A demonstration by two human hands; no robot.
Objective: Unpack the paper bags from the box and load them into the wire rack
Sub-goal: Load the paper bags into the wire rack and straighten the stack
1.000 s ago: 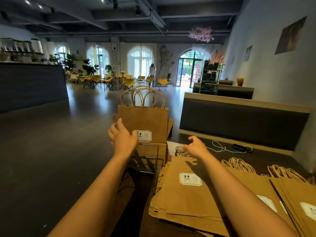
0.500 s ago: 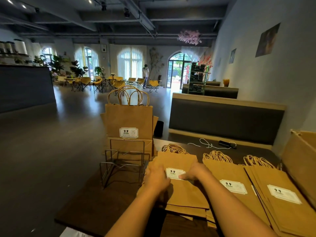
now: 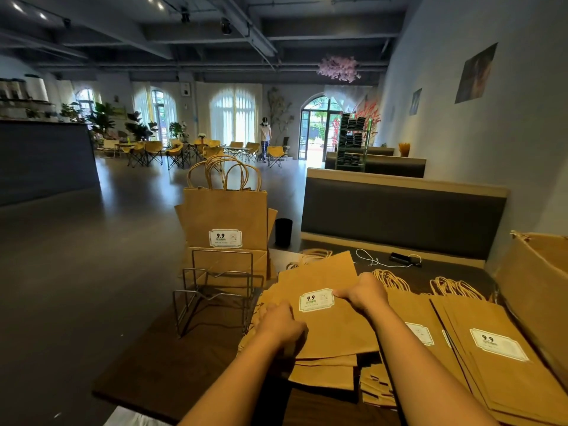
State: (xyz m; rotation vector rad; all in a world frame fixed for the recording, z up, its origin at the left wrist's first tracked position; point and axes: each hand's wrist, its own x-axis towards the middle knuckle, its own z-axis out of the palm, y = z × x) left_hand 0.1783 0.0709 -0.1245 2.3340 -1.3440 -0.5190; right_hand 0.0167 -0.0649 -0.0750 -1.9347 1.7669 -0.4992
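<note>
A flat brown paper bag with a white 9.9 label tops a stack on the dark table. My left hand grips its left edge with curled fingers. My right hand pinches its right edge beside the label. The top bag is lifted and tilted above the stack. The wire rack stands just left of the stack. Several bags stand upright in its far section with handles up. The cardboard box sits at the right edge.
More flat stacks of bags lie to the right on the table. A white cable and a black device lie near the bench back. A black bin stands behind the rack. A person stands far off among yellow chairs.
My left hand came back from the upright bags in the rack down to the flat stack. Both hands now hold the top bag, which has lifted and turned slightly.
</note>
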